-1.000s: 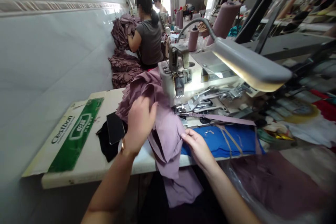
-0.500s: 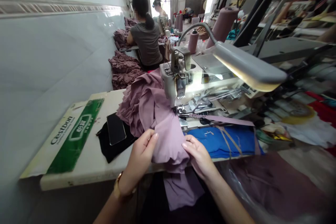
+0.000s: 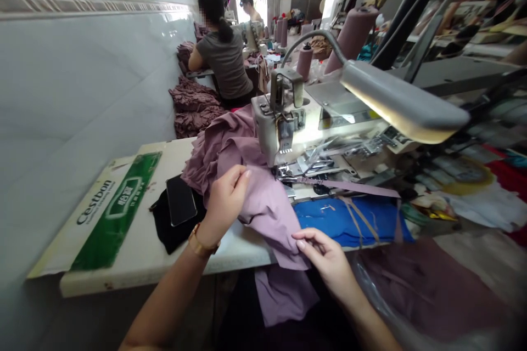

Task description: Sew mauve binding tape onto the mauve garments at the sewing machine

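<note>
**A:** Where do we have the mauve fabric (image 3: 267, 203)?

**B:** It's heaped on the table (image 3: 135, 263) just left of the sewing machine (image 3: 274, 126). One part reaches in under the machine head, and the rest spills over the front edge toward our lap.

**A:** And our hands?

**B:** Our left hand (image 3: 224, 197) is closed on a fold near the machine, fingers pinched over the cloth. Our right hand (image 3: 325, 258) nips the edge between thumb and forefinger, lower down at the table's front.

**A:** Why do we hold them apart like that?

**B:** We reckon it draws the stretch between them into a straight line, so the edge shows plainly under the lamp (image 3: 403, 101), which hangs low over the machine bed.

**A:** What about the purple strip (image 3: 349, 186)?

**B:** It runs in from the right toward the foot, above the blue cloth (image 3: 341, 219), and we touch it with neither hand.

**A:** And the phone (image 3: 181, 200)?

**B:** It rests on a dark cloth (image 3: 164, 233) beside the heap, left of our left hand, probably to keep it out of the fabric's way.
</note>
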Available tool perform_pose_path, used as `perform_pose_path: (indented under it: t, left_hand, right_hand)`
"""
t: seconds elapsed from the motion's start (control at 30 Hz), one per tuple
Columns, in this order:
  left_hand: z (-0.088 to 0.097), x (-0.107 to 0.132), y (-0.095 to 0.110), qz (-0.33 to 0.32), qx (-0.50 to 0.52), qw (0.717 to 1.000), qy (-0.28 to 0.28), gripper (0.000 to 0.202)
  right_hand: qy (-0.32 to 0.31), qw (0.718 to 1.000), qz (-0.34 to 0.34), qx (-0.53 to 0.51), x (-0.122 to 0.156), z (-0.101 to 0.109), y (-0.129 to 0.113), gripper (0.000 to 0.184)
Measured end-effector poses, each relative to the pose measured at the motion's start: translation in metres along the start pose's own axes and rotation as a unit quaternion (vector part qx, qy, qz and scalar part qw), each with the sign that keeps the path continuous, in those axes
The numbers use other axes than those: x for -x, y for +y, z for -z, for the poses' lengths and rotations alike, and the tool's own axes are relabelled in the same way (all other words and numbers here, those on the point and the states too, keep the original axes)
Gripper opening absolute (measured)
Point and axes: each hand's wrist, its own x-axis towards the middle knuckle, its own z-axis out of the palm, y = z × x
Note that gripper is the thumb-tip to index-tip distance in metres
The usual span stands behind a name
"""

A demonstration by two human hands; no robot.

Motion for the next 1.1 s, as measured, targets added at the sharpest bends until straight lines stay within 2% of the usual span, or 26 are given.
perform_pose_path:
  t: [0.2,0.4,0.57,0.7,0.8,0.93,1.03,1.1]
  left_hand:
    - [0.005,-0.035,-0.003,-0.046,-0.039,0.998,0.034,0.021]
    - [0.016,-0.072,-0.005,-0.079,-0.064,0.994,0.033,0.023]
    - [0.025,-0.104,-0.011,-0.108,-0.070,0.991,0.044,0.024]
    - [0.033,-0.128,-0.012,-0.128,-0.079,0.988,0.040,0.025]
    - [0.039,-0.142,-0.009,-0.133,-0.080,0.987,0.035,0.026]
    - [0.047,-0.162,-0.002,-0.157,-0.076,0.984,0.034,0.026]
    - [0.054,-0.174,-0.003,-0.156,-0.073,0.983,0.059,0.025]
    - [0.061,-0.174,-0.006,-0.143,-0.077,0.983,0.091,0.022]
  right_hand:
    - [-0.009,1.000,-0.007,0.011,-0.005,0.002,0.001,0.024]
    - [-0.004,0.999,0.027,0.037,-0.023,-0.002,-0.013,0.022]
    - [-0.006,0.999,0.036,-0.016,-0.045,-0.012,-0.025,0.034]
    - [0.010,0.994,0.086,0.070,-0.059,-0.015,-0.028,0.034]
    - [0.022,0.975,0.130,0.178,-0.064,-0.011,-0.029,0.030]
    - [0.012,0.925,0.207,0.317,-0.068,-0.005,-0.036,0.031]
    - [0.003,0.883,0.205,0.422,-0.073,-0.005,-0.050,0.036]
    - [-0.003,0.869,0.190,0.456,-0.077,-0.007,-0.060,0.038]
